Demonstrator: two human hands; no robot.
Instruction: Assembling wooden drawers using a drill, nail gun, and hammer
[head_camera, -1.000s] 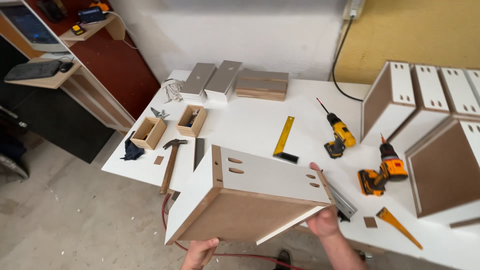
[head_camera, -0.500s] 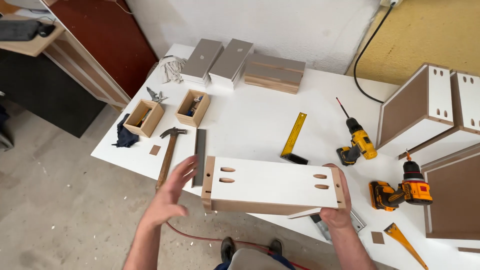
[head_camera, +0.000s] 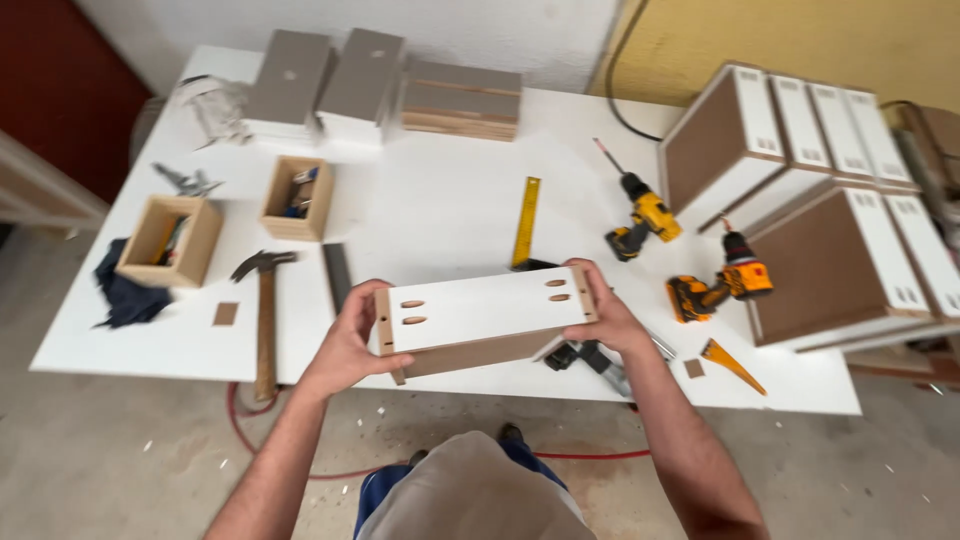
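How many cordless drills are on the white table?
2: a yellow-and-black cordless drill right of the yellow square ruler, and an orange-and-black cordless drill nearer the stacked drawer boxes.

Bright, even daylight; white table (head_camera: 440, 215) near washed out beyond the fingertips. Soft, short shadows under the hammer (head_camera: 264, 300) left of the left hand (head_camera: 350, 345) and below the held panel (head_camera: 480, 318). Wide-angle bend at frame edges. Slight softness on forearms and far corners; centre sharp.

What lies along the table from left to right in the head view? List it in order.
Dark blue cloth → hammer → left hand → white drawer box → right hand → orange drill → stacked drawer boxes.
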